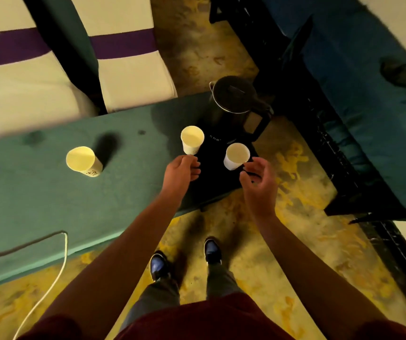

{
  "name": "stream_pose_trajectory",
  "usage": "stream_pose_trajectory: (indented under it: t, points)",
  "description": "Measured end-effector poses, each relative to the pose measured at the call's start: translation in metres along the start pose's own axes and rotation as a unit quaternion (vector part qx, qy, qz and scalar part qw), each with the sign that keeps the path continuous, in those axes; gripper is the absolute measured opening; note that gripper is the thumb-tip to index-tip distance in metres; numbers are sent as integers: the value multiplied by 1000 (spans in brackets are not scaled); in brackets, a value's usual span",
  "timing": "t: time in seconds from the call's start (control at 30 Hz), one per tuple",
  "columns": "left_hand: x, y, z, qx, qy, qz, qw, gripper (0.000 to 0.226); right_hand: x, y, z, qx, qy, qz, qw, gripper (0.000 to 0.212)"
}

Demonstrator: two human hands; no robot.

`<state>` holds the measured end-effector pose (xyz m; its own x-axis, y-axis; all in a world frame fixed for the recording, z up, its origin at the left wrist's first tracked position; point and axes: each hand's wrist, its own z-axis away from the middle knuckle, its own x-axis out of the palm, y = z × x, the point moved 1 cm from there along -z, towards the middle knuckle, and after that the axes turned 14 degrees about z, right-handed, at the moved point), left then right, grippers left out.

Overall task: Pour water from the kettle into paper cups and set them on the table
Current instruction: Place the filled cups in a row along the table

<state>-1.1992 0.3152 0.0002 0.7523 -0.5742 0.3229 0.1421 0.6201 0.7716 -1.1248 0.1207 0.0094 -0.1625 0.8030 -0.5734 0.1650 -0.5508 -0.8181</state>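
Note:
Three pale paper cups stand upright on the green table (49,192). The left cup (83,161) stands alone. The middle cup (192,141) is at the edge of a black base (218,177), and my left hand (182,169) pinches its foot with curled fingers. The right cup (236,155) stands on the black base; my right hand (258,182) is just beside it, fingers loosely curved, one fingertip touching its side. The black kettle (236,101), lid closed, sits at the back of the base with its handle to the right. What the cups hold cannot be told.
A pale cord (57,273) hangs off the table's near edge at the left. White chairs with purple bands (128,69) stand behind the table. A dark blue-covered table (369,119) lies to the right. My feet stand on patterned yellow floor (307,241).

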Motion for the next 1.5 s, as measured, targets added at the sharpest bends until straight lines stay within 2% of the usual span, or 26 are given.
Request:
stream_pose_trajectory:
  t: [0.2,0.43,0.5,0.77,1.0,1.13,1.3,1.4,1.5]
  points:
    - [41,-41,-24,-28,46,-3,999,23,-13,40,-50,-18,-50,31,998,54]
    - [78,-70,-53,-49,107,1,993,17,-11,79,-85,-17,-132,54,990,95]
    - [83,-74,-58,-51,113,7,992,17,-7,86,-89,-26,-147,64,987,101]
    - [100,-90,-72,-58,128,6,990,24,22,106,-103,-25,-189,93,977,97]
    - [102,-96,-72,-72,113,25,991,27,47,100,-110,-21,-173,82,981,100]
    - [99,-97,-72,-92,104,42,989,31,56,94,-110,-3,-164,62,985,88]
    - [97,-95,-66,-105,59,47,992,39,59,82,-111,6,-146,71,987,84]
    - [97,-93,-62,-122,49,113,985,55,54,73,-110,-15,-144,59,988,82]
    - [99,-88,-59,-144,48,232,961,71,43,57,-105,-57,-149,42,986,82]
